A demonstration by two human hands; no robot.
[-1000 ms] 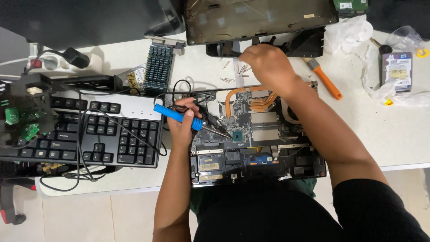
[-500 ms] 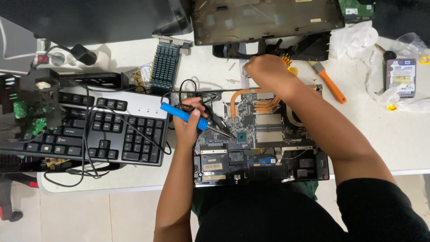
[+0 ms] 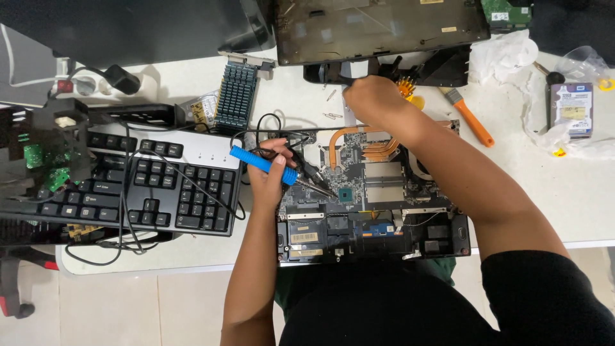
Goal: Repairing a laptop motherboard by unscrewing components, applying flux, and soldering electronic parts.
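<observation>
Right hand [image 3: 375,102] reached farther; one blue soldering iron [image 3: 266,164].

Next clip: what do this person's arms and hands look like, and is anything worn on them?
Both forearms are bare. The left hand and right hand wear no gloves, and no rings, watch or bracelet show. A short black sleeve covers the right upper arm; the left arm is bare as far as the frame shows. No markings are visible on either arm.

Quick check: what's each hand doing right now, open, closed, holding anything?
Left hand: closed on the blue-handled soldering iron, tip over the laptop board.
Right hand: fingers curled at the board's far edge; what it grips cannot be told.
</observation>
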